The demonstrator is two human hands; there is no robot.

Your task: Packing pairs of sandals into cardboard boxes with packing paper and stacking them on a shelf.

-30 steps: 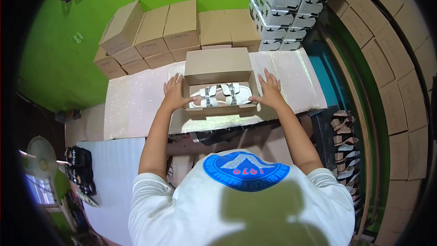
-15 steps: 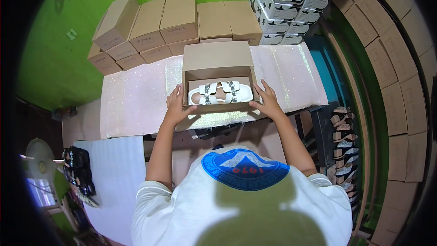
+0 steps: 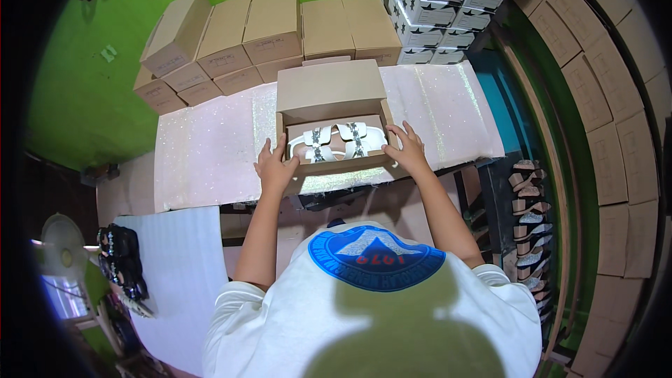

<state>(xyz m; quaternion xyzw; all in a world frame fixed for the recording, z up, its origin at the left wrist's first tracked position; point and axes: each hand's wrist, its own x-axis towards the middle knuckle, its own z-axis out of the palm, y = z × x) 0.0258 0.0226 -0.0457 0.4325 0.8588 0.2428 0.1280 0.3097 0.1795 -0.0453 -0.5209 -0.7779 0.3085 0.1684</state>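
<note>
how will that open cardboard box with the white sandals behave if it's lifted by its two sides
The open box probably lifts light and fairly stiff. With the left hand and right hand at its sides, thin walls may flex. Its raised lid may flap, and the sandals could slide if tilted.

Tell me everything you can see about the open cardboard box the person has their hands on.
The open box is plain brown cardboard, rectangular, with its hinged lid flipped back and away from the person. Inside lies a pair of white sandals with dark decorated straps, side by side. The box sits near the front edge of a pale pink glittery table. The left hand touches its front left corner and the right hand its front right corner, both with fingers spread. Closed brown boxes stand stacked behind it.
</note>
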